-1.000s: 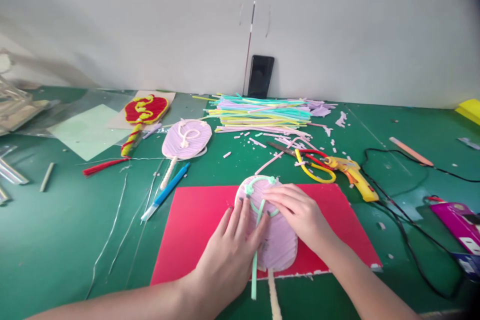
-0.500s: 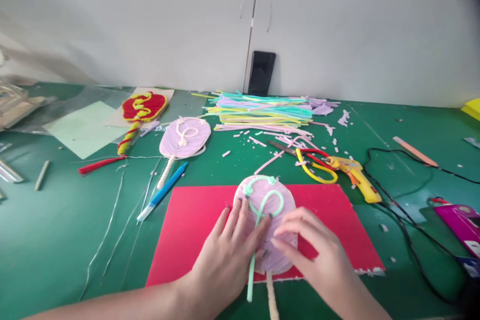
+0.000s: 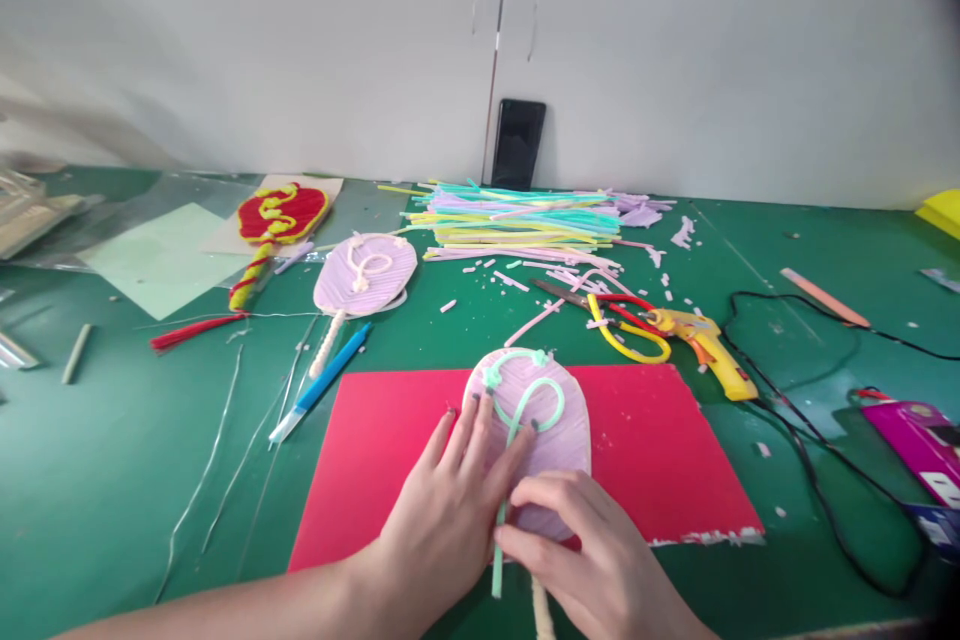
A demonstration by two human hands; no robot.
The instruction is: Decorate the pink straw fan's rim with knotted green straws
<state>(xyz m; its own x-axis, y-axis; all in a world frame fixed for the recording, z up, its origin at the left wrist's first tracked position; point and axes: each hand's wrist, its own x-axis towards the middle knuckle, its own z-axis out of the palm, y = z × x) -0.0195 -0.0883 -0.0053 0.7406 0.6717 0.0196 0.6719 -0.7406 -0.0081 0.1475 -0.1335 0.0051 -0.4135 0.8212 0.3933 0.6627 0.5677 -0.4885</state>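
The left hand [image 3: 450,510] lies flat with fingers spread on the lilac fan [image 3: 566,445], while the right hand [image 3: 592,545] is bent, its fingertips at the lower stretch of the mint strip [image 3: 515,423]; whether they pinch it firmly cannot be told. One second ago the right hand was pressing the strip's loop on the upper part of the fan; half a second ago it was lifted off to the right. Now it has come down nearer the wearer, beside the left thumb, leaving the loop uncovered. The left hand stays in nearly the same place.

The fan is under the hands, over a red sheet [image 3: 390,450] on the green tabletop [image 3: 97,470]. Its long axis runs away from the wearer, the rounded head beyond the hands and the pale handle [image 3: 541,610] pointing back between the wrists.

The head is a flattened oval, ribbed with close parallel rows and edged in cream. The strip looks soft and fuzzy, curled into one round loop with a straight tail. A mint arc with knotted ends sits above the left fingertips. The handle looks wrapped. Beyond the left hand, a similar lilac fan [image 3: 375,295] has a twisted white handle pointing nearer the wearer.
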